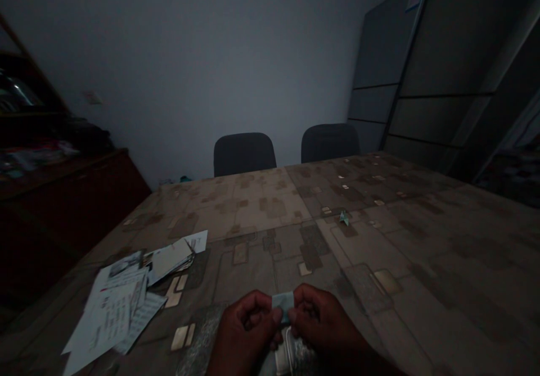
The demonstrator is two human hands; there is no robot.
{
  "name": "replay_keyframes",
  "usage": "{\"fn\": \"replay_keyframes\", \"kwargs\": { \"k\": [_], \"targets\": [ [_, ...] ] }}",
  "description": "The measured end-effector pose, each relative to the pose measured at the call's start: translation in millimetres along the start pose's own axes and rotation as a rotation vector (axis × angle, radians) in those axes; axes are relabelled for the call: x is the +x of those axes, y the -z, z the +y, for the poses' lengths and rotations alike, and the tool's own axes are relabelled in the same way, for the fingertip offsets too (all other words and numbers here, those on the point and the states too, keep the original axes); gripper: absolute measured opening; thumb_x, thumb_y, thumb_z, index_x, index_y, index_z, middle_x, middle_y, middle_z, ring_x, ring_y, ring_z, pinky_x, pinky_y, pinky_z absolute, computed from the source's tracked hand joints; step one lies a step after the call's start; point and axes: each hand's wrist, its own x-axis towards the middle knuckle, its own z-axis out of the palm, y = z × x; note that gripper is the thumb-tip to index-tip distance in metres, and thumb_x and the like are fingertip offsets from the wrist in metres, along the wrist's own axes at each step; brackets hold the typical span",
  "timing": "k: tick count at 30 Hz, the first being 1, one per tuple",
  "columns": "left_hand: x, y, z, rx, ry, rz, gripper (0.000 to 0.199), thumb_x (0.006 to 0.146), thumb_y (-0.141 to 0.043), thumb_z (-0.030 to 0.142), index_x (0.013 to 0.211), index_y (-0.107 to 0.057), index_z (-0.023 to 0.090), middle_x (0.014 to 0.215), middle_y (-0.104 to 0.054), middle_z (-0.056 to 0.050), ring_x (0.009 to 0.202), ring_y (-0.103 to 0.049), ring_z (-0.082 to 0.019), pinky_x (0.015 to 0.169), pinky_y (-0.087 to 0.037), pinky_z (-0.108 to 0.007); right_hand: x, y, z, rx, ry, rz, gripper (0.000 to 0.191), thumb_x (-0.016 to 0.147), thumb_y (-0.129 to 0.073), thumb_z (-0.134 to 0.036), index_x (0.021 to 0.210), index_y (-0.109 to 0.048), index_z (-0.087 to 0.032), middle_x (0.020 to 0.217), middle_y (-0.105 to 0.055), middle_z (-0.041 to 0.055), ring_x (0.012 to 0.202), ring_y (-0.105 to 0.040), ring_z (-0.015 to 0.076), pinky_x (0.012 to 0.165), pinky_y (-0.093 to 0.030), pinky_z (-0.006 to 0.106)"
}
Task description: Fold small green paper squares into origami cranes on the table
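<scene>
Pale green paper (284, 302), a small piece that looks folded, is held between both hands over the near side of the table (253, 272), roughly midway between its left and right edges; whether it touches the surface, I cannot tell. The left hand (248, 322) pinches its left side between thumb and forefinger, and the right hand (321, 317) grips its right side likewise, the 2 thumbs close together across its lower part. It should be very light, bendable but stiffer along any crease, and easy to crumple or tear, so a gentle fingertip hold at the 2 side edges suits it. Toward the far edge, right of middle, sits a tiny green folded shape (344, 218). Near the left edge lie loose printed sheets (107, 311), just beside a stack of pale cards (171, 259).
</scene>
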Motion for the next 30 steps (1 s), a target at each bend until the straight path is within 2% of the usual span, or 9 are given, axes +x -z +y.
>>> {"fn": "replay_keyframes", "kwargs": {
  "k": [3,7,9,11,16,19,23,26,30],
  "targets": [
    [1.1,1.1,-5.8,-0.057,0.001,-0.021,0.039,0.049,-0.089,0.041,0.061,-0.064,0.014,0.046,-0.058,0.004,0.042,-0.050,-0.008,0.043,-0.035,-0.016,-1.0,-1.5,1.9,0.016,-0.010,-0.026,0.025,0.073,-0.063,-0.038,0.068,-0.044,-0.021,0.057,-0.048,-0.0053,0.051,-0.041,0.0101,0.050,-0.030,0.021],
    [5.6,8.1,-15.4,-0.006,-0.018,-0.009,0.036,0.053,-0.086,0.040,0.060,-0.063,0.014,0.048,-0.056,0.003,0.044,-0.046,-0.007,0.044,-0.031,-0.016,-0.9,-3.0,-2.1,0.032,0.006,-0.037,0.027,0.070,-0.064,-0.041,0.069,-0.048,-0.020,0.055,-0.047,-0.0055,0.049,-0.040,0.0097,0.049,-0.029,0.022],
    [7.0,10.2,-16.8,0.051,-0.039,0.005,0.031,0.055,-0.084,0.037,0.060,-0.063,0.014,0.049,-0.055,0.003,0.045,-0.044,-0.008,0.045,-0.030,-0.017,-1.2,-1.4,-8.4,-0.012,0.041,0.010,0.024,0.066,-0.067,-0.037,0.069,-0.052,-0.018,0.056,-0.044,-0.0064,0.051,-0.038,0.0097,0.050,-0.029,0.022],
    [6.4,9.2,-14.2,0.139,-0.065,0.004,0.026,0.057,-0.081,0.032,0.059,-0.063,0.014,0.048,-0.052,0.004,0.045,-0.040,-0.008,0.045,-0.027,-0.017,-2.6,1.3,-16.2,-0.088,0.094,0.056,0.015,0.070,-0.064,-0.029,0.074,-0.056,-0.017,0.060,-0.045,-0.0054,0.055,-0.040,0.0106,0.051,-0.030,0.022],
    [0.0,0.2,-2.9,0.366,-0.108,0.024,0.020,0.061,-0.075,0.025,0.053,-0.061,0.014,0.044,-0.040,0.008,0.043,-0.030,-0.007,0.042,-0.020,-0.018,-5.5,5.3,-24.1,-0.280,0.133,0.046,0.003,0.068,-0.060,-0.016,0.068,-0.058,-0.016,0.058,-0.046,-0.0047,0.055,-0.041,0.0116,0.051,-0.029,0.022],
    [-0.1,-0.2,-3.4,0.292,-0.095,-0.004,0.025,0.063,-0.078,0.031,0.057,-0.060,0.015,0.046,-0.043,0.007,0.043,-0.032,-0.006,0.042,-0.021,-0.018,-4.1,4.4,-18.5,-0.209,0.138,0.026,0.008,0.072,-0.060,-0.023,0.068,-0.056,-0.017,0.058,-0.045,-0.0048,0.056,-0.041,0.0121,0.052,-0.030,0.023],
    [4.0,3.9,-7.9,0.028,-0.043,-0.074,0.035,0.059,-0.083,0.043,0.063,-0.062,0.014,0.050,-0.057,0.003,0.045,-0.047,-0.009,0.046,-0.034,-0.018,-1.2,1.7,-11.0,-0.030,0.115,0.026,0.021,0.075,-0.061,-0.036,0.071,-0.051,-0.019,0.060,-0.042,-0.0053,0.057,-0.041,0.0122,0.054,-0.031,0.023],
    [5.1,5.2,-7.2,-0.087,0.027,-0.057,0.040,0.051,-0.088,0.043,0.063,-0.062,0.015,0.050,-0.063,0.001,0.046,-0.058,-0.013,0.047,-0.041,-0.020,-0.5,-0.5,-9.4,-0.038,0.093,0.019,0.019,0.074,-0.061,-0.034,0.071,-0.048,-0.019,0.060,-0.042,-0.0060,0.055,-0.038,0.0110,0.053,-0.030,0.022],
    [2.5,4.1,-2.1,-0.052,0.016,-0.010,0.034,0.050,-0.090,0.034,0.061,-0.064,0.014,0.046,-0.059,0.005,0.043,-0.055,-0.009,0.045,-0.041,-0.017,-0.7,-1.4,-7.2,-0.050,0.080,0.011,0.016,0.073,-0.061,-0.029,0.070,-0.047,-0.019,0.059,-0.039,-0.0071,0.054,-0.036,0.0099,0.051,-0.028,0.021]
  ]
}}
